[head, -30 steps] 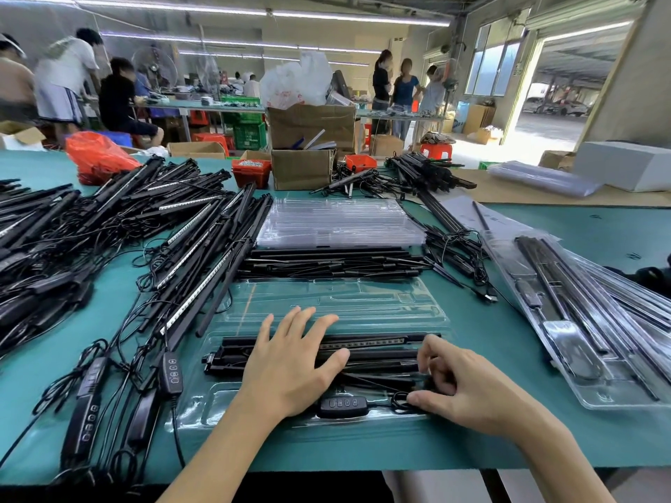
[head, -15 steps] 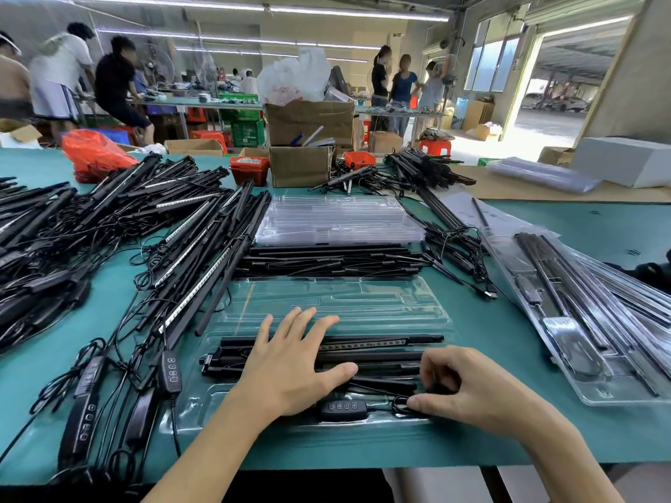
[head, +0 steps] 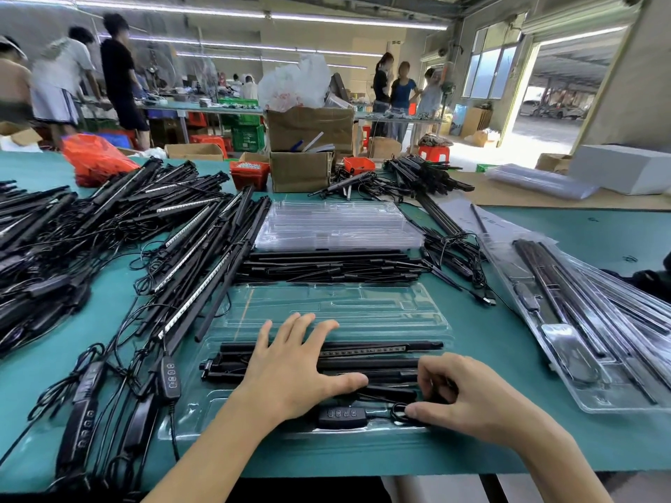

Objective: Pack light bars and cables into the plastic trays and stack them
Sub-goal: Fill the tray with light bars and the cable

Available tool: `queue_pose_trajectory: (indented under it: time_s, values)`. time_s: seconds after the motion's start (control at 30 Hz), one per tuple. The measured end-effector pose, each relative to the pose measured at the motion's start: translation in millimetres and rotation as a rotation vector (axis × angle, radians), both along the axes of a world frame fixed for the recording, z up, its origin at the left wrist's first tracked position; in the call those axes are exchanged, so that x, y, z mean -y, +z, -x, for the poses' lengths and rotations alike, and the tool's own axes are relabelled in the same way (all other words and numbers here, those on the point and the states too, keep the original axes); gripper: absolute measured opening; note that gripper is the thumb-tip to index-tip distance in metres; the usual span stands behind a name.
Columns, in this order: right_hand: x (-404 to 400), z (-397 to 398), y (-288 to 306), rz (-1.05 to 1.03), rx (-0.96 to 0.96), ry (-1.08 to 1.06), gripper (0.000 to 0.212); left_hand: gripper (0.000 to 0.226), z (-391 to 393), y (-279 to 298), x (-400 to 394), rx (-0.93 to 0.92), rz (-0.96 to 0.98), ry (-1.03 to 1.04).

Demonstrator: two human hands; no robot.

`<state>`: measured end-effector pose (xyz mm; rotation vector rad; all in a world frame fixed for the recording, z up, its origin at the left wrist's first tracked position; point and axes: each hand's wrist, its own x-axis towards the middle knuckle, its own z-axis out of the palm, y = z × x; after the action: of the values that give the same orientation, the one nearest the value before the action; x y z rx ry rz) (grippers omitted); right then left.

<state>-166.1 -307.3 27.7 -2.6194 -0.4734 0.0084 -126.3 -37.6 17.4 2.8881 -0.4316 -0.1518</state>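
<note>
Lying crosswise in tray (head: 428, 314), light bars (head: 381, 348)

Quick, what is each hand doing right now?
Left hand: open, pressing flat on the light bars.
Right hand: fingers curled, pinching the cable in the tray.

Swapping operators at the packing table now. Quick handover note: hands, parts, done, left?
Left hand: flat, fingers spread, pressing the light bars down into the open plastic tray in front.
Right hand: fingers curled, pinching the coiled cable at the tray's near right end, beside the inline controller.
Done: bars and controller sit in the near half of the tray; filled trays lie at right.
Left: seat the cable, close the tray, stack it. Loose bars wait at left, empty trays behind.
</note>
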Motion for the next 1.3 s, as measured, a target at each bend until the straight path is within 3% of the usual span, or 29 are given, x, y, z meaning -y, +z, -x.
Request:
queue_pose_trajectory:
  time_s: [0.2,0.33,0.43,0.57,0.8,0.93,1.1,1.23,1.3]
  values:
    - [-0.4,1.3,2.6,-0.020,-0.022,-0.012,0.044,0.092,-9.3,12.3,0.5,0.024,0.139,0.017]
    - [0.6,-0.7,2.6,-0.043,-0.053,-0.004,0.046,0.056,-47.8,23.1,-18.3,0.263,0.237,0.216]
    - [2.0,-0.5,2.2,-0.064,-0.077,-0.006,0.047,0.043,-75.9,20.3,-41.8,0.154,0.127,0.312]
    - [1.5,-1.0,3.8,-0.061,-0.099,-0.004,0.047,0.053,-91.5,6.4,-55.4,0.069,-0.095,0.348]
    - [9.0,3.6,7.3,-0.063,-0.160,-0.027,0.047,0.086,-93.1,2.5,-53.7,0.084,-0.153,0.363]
    - [10.7,7.4,5.0,-0.049,-0.112,-0.068,0.047,0.078,-96.7,5.6,-52.0,0.111,-0.077,0.406]
    - [8.9,11.6,-1.1,-0.069,-0.009,-0.107,0.049,0.050,-98.0,9.7,-56.0,0.232,0.220,0.481]
    - [9.2,11.3,-1.3,-0.091,-0.022,-0.110,0.049,0.054,-99.2,13.9,-54.9,0.200,0.208,0.524]
    - [9.4,10.3,-1.2,-0.096,-0.027,-0.110,0.050,0.052,-99.3,16.4,-55.3,0.189,0.361,0.534]
